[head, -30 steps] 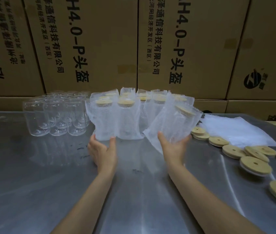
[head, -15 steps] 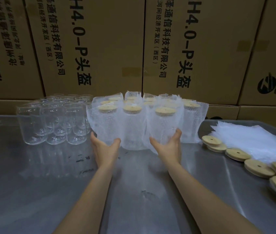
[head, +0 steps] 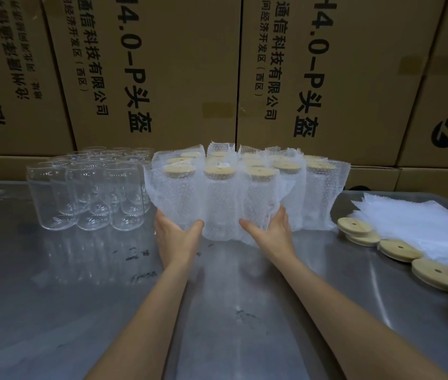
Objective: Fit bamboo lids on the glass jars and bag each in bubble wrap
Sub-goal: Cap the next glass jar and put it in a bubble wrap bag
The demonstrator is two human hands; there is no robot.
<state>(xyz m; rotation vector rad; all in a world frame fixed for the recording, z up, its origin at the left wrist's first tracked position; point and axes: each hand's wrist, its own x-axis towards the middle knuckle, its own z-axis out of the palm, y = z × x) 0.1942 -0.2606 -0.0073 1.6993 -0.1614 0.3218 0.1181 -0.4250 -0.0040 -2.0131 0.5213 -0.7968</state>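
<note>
A cluster of wrapped jars, each capped with a bamboo lid and sleeved in bubble wrap, stands upright near the middle of the steel table, close to the cardboard boxes behind. The left hand rests against the foot of the front-left bag, fingers spread and thumb out. The right hand touches the bag at the front right the same way, palm open; neither hand curls round anything. Just beside the bundle on the left stand bare glass jars, unlidded. To the right lie loose bamboo lids in a row, partly overlapping a stack of bubble-wrap bags.
</note>
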